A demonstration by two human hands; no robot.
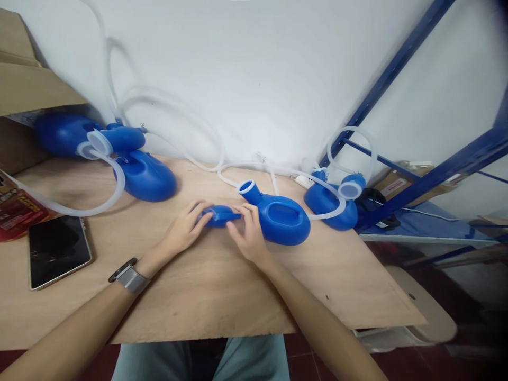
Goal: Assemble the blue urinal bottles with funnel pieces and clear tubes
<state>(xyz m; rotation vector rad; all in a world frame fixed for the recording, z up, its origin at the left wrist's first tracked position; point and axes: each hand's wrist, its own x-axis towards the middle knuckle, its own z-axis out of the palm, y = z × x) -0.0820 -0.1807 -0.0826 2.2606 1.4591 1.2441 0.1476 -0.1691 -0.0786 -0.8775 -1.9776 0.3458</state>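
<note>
From where I stand, the person sits at the wooden worktop (206, 296), both forearms resting over its near edge and both hands at one small blue part (223, 215). The part is near the middle of the worktop, between the two hands. The left hand (186, 227) has its grip closed about the left end, thumb on the near side and fingers over the far side. The right hand (251, 235) has its grip on the narrow right end, thumb nearest the person and fingertips beyond.

Just beside the right hand lies a blue bottle (283, 219) with a handle opening, its pale-rimmed mouth (246, 188) tilted up to the left; whether hand and bottle touch, I can't tell. Behind it to the right is another bottle (331, 206), with a funnel (351, 188) above and a pale hose (342, 203) curving in front.

Over on the left, a third bottle (148, 180) lies near a cardboard box (39, 87). A second hose (79, 211) loops out there, close to a phone (59, 251) lying flat and a red packet (19, 211). A watch (130, 275) circles the left wrist. Beyond the right end stands a blue rack (384, 79).
</note>
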